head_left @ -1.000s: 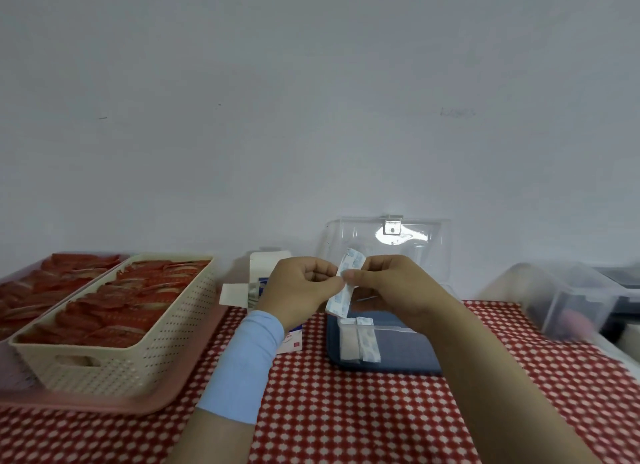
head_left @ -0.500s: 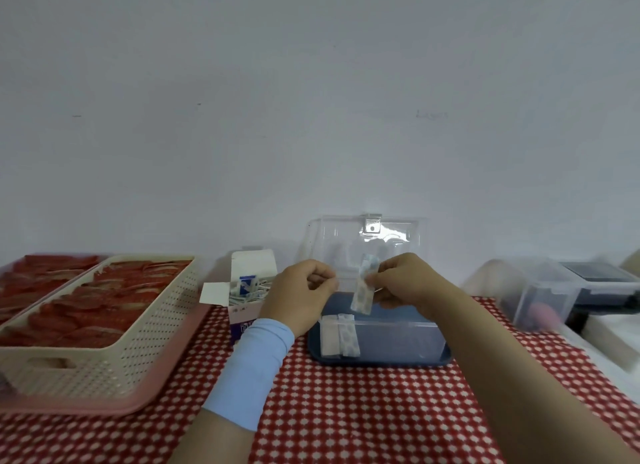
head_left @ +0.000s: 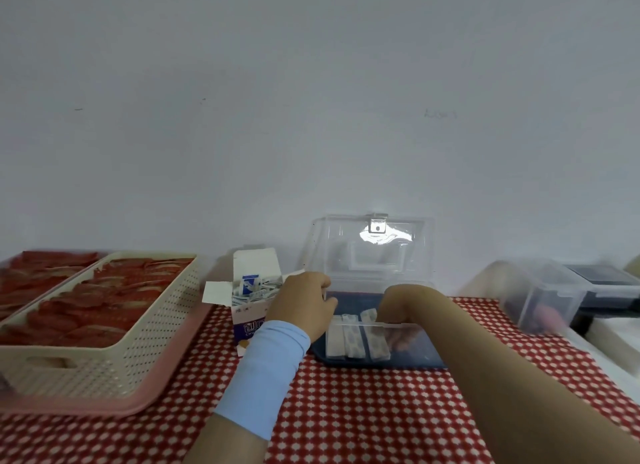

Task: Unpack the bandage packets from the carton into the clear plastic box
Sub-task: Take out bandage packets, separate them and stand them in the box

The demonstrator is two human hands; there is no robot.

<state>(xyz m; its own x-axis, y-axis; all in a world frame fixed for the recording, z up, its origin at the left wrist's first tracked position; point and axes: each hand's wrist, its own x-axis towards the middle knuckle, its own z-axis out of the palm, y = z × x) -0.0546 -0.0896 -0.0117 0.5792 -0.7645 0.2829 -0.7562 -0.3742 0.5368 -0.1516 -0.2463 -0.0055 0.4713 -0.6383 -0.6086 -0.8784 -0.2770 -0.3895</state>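
The bandage packets [head_left: 356,339] in the clear plastic box [head_left: 332,256] seem light and floppy: pinch one end. Inside it, I cannot tell the right hand [head_left: 403,304] grip; beside it, the left hand [head_left: 301,302] is curled, empty.

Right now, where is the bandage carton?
Head view: the carton stands left of centre on the checked cloth, between the cream basket and the clear plastic box, behind the left hand.

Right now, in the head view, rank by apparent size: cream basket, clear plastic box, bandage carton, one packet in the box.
1. cream basket, though it sits nearer the camera
2. clear plastic box, lid up
3. bandage carton
4. packet
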